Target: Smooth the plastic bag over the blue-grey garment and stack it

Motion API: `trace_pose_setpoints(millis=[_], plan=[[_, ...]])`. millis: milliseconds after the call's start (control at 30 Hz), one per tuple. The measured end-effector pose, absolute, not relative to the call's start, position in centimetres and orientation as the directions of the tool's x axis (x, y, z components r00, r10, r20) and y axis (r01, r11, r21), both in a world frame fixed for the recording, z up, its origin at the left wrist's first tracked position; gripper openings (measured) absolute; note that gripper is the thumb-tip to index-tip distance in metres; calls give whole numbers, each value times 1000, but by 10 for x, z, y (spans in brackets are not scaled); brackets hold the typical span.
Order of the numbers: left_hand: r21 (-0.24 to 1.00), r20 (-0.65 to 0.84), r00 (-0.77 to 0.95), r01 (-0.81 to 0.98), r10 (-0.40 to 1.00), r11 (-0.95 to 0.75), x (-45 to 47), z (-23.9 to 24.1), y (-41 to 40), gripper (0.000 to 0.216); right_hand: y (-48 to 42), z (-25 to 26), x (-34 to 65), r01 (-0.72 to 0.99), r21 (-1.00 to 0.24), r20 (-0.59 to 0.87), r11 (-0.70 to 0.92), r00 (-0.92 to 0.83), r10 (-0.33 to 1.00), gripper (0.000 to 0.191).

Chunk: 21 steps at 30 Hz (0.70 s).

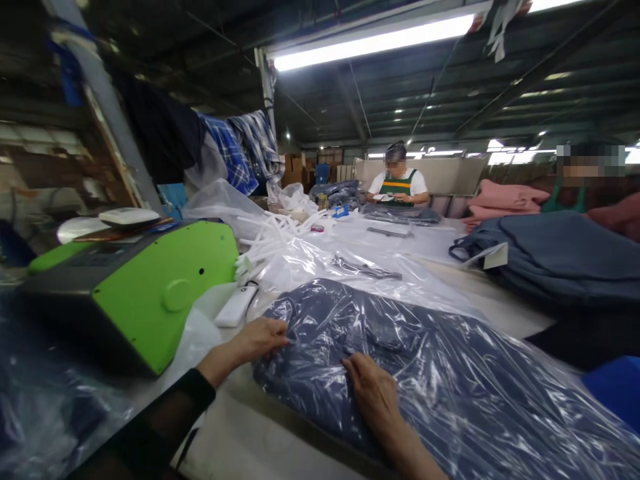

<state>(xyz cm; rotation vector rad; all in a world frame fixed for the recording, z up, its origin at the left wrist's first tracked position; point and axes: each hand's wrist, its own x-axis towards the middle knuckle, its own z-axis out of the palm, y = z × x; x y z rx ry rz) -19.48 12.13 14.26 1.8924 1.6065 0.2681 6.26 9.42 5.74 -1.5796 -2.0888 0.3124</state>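
Note:
A dark blue soft bag, seemingly a backpack, lies flat before me inside a clear plastic bag, which is creased and shiny. My left hand is closed at the left end, its fingertips pinching the plastic near the edge. Over the middle of the near side, my right hand is also closed, thumb and fingers drawn together on the film. Part of the plastic runs out of view at the lower right.
A green and black machine stands on the left, beside a white phone-like device. White strips and loose plastic lie behind the wrapped bag. Dark blue bags are piled on the right. A co-worker sits across the table; another is far right.

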Motion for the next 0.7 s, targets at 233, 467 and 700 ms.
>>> trace_pose_setpoints(millis=[233, 467, 700], plan=[[425, -340, 228, 903, 913, -67, -185, 151, 131, 23, 105, 61, 62, 872, -435, 150, 224, -176, 973, 27], [27, -128, 188, 982, 974, -186, -155, 150, 123, 15, 104, 74, 54, 909, -394, 62, 137, -122, 991, 24], [-428, 477, 720, 691, 503, -582, -161, 84, 86, 39, 102, 80, 46, 930, -359, 20, 83, -82, 996, 20]])
